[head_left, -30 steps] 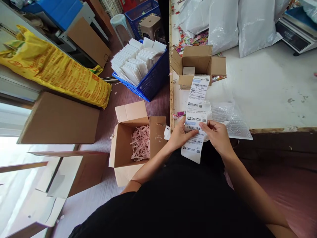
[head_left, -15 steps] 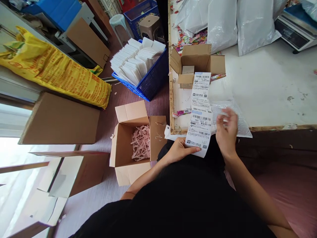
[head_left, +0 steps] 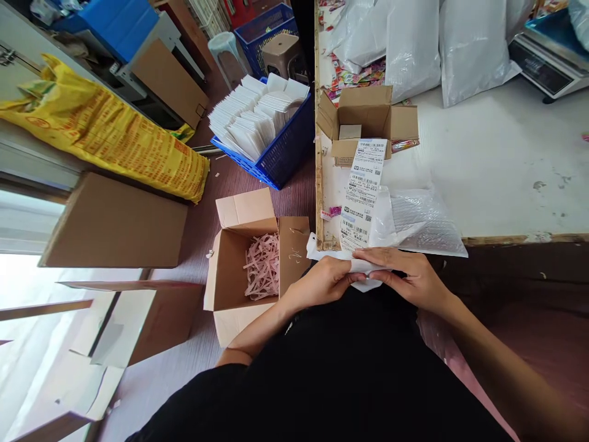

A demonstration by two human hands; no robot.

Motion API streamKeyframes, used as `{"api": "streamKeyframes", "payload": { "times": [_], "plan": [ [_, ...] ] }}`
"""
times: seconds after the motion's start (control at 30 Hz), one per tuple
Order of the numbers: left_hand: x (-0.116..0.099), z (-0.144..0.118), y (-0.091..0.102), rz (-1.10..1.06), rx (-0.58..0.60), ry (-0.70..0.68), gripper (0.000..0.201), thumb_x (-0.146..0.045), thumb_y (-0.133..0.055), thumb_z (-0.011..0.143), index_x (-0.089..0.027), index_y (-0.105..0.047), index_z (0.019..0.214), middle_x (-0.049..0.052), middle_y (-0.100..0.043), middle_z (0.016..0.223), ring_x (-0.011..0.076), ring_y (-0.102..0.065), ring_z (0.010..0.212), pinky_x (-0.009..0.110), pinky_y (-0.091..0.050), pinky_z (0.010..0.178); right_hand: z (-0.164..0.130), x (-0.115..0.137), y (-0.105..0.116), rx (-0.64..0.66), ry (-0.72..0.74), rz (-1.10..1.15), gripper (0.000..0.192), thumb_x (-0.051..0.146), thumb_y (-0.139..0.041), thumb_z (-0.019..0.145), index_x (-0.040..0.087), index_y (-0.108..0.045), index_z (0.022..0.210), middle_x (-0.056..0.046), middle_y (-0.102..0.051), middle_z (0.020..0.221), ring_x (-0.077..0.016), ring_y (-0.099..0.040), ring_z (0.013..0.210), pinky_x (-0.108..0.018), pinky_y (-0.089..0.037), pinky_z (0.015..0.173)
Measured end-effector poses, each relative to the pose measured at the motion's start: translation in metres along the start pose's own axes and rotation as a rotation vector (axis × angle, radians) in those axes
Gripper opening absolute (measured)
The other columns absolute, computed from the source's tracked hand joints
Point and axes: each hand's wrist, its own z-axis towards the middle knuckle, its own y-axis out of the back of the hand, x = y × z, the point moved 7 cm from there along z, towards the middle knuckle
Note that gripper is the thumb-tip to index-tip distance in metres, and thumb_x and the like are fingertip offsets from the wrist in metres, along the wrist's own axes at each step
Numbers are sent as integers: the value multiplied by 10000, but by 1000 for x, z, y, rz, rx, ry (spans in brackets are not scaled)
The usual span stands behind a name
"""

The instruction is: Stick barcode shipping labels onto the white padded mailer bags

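A strip of printed shipping labels [head_left: 365, 184] runs from the small open carton down toward my body. At the table's front edge, my left hand [head_left: 329, 281] pinches the strip's lower end. My right hand [head_left: 409, 273] is closed on the same end, its thumb below and its fingers lying over the paper. The paper is bent between both hands, and part of it is hidden by the fingers. Blank white paper [head_left: 383, 224] curls up beside the printed strip. Just beyond my right hand lies a white bubble mailer [head_left: 427, 221], flat on the table.
The small carton [head_left: 368, 101] stands on the white table [head_left: 497, 172], below several stuffed white bags [head_left: 414, 49] and a scale [head_left: 543, 61]. On the floor to the left are an open box [head_left: 230, 270] with pink shredded paper and a blue basket [head_left: 280, 166] of white envelopes.
My right hand has come down and left from above the mailer and closed on the paper. The label strip has slid toward me, its lower end now bent between my hands.
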Motion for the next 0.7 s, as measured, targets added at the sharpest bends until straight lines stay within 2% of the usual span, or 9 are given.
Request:
{"api": "streamKeyframes", "payload": {
  "times": [0.1, 0.23, 0.33, 0.43, 0.57, 0.63, 0.7],
  "plan": [
    [-2, -3, -5, 107, 110, -65, 253, -343, -519, 953, -226, -715, 843, 72, -695, 741, 204, -640, 684, 299, -471, 677, 6, 3, 5, 11, 26, 37, 379, 244, -609, 953, 325, -636, 1322, -6, -706, 1236, -202, -681, 1149, -416, -564, 1017],
    [1, -5, -8, 258, 194, -64, 287, -323, -448, 976, -209, -689, 870, 76, -657, 686, 209, -606, 637, 313, -425, 633, 15, 4, 15, 1, 66, -6, 305, 245, -561, 977, 321, -690, 1244, 4, -732, 1178, -192, -693, 1123, -423, -563, 1017],
    [-3, -6, -11, 249, 242, -90, 262, -317, -443, 983, -185, -650, 891, 81, -662, 705, 211, -602, 638, 316, -412, 623, 18, 5, 15, 79, 91, -65, 310, 300, -615, 955, 304, -683, 1258, -7, -715, 1224, -205, -678, 1153, -426, -547, 1035],
    [-9, -5, -11, 215, 231, -103, 221, -324, -458, 982, -199, -625, 910, 68, -663, 730, 202, -603, 649, 310, -414, 627, 16, 6, 12, 123, 80, -86, 391, 321, -663, 927, 291, -644, 1317, -19, -708, 1242, -209, -678, 1150, -413, -554, 1021],
    [-9, -4, -13, 265, 302, -44, 240, -348, -457, 977, -192, -633, 931, 67, -640, 719, 204, -583, 654, 315, -415, 634, 13, 4, 7, 161, 19, -38, 339, 285, -544, 990, 272, -657, 1309, -34, -714, 1234, -196, -670, 1159, -387, -543, 1031],
    [-3, -4, -12, 214, 388, 5, 233, -332, -466, 969, -187, -647, 942, 60, -646, 727, 199, -583, 680, 304, -428, 659, 13, -7, 13, 228, -57, -3, 294, 333, -526, 996, 256, -726, 1197, -33, -751, 1133, -205, -694, 1099, -377, -555, 1005],
    [12, -9, -7, 96, 491, 70, 219, -311, -491, 957, -182, -661, 905, 38, -649, 725, 173, -576, 683, 278, -437, 675, 17, -27, 38, 255, -188, 42, 322, 440, -528, 983, 239, -781, 984, -23, -774, 903, -216, -734, 917, -366, -607, 863]
  ]
}}
